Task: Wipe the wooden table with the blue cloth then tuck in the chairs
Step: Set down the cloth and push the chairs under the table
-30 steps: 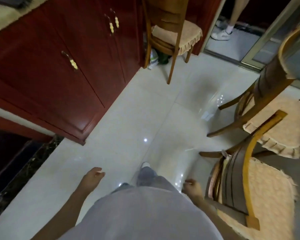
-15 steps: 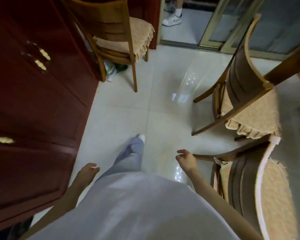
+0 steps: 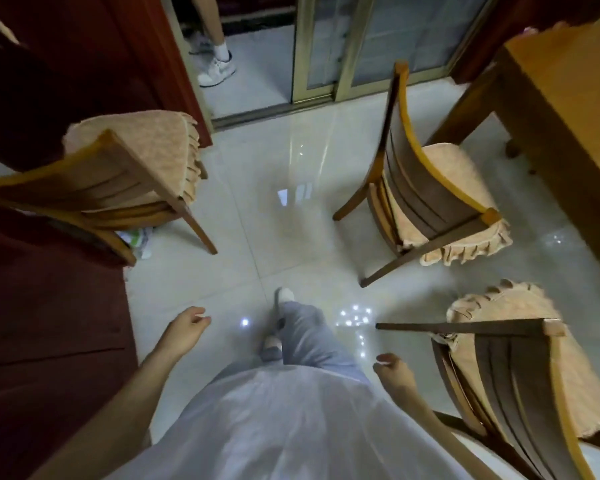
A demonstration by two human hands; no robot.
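Head view: we look down on a glossy tiled floor [image 3: 257, 237] with three wooden chairs standing out around us.
Left hand [image 3: 184, 329]: empty, fingers loosely curled, hanging over the floor beside the red cabinet [image 3: 49, 323].
Right hand [image 3: 394, 374]: also empty and relaxed, near the top rail of the near chair [image 3: 510, 368] but not touching it.
Surface [image 3: 568, 98]: the wooden table shows only as a corner and a leg at the upper right.
Blue cloth: we cannot see it, so we cannot tell whether the wiping is finished.
Far chair [image 3: 426, 199]: just beside the surface's corner, angled, its back towards us.
Third chair [image 3: 118, 174]: against the cabinet, well apart from the surface.
Handling: we judge the chairs stiff and fairly heavy, yet likely to slide readily on this tile. The frilled seat covers look soft and loose, so they make a poor grip.
Where to hold: the backrest's top rail, near its posts, pushing level rather than tipping.
Risk: a leg skidding, or a frill catching under the surface.
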